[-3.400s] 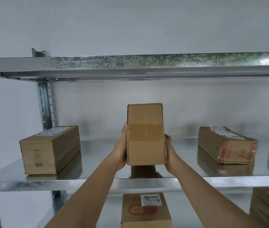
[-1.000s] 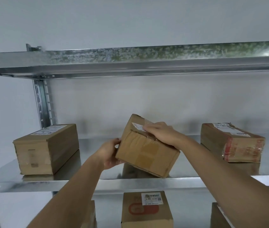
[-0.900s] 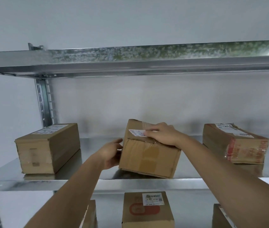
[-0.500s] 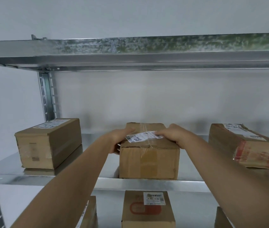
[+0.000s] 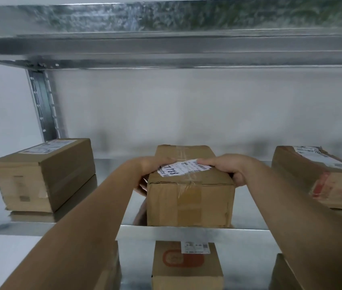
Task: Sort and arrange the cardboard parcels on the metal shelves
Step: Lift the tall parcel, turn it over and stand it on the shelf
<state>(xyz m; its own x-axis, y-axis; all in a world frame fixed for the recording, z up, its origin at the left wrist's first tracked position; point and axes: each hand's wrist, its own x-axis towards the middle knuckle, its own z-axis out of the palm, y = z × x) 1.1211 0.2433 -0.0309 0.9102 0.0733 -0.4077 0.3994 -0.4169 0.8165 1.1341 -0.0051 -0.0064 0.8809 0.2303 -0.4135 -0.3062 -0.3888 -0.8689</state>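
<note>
While both hands, left [image 5: 148,167] and right [image 5: 231,167], grip the box [image 5: 190,197], it sits flat on a galvanised shelf [image 5: 186,232]. Behind is a pale wall [image 5: 186,105].

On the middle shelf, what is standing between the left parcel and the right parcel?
In the head view, the middle parcel stands between the left parcel and the right parcel, gripped by both hands.

We've got a galvanised metal shelf [image 5: 186,232] with three cardboard parcels sat flat on it, well apart; left parcel [image 5: 42,174], middle parcel [image 5: 191,201] at the front edge, right parcel [image 5: 320,176] angled; lower shelf [image 5: 136,268] carries a red-logo box [image 5: 186,266].
</note>
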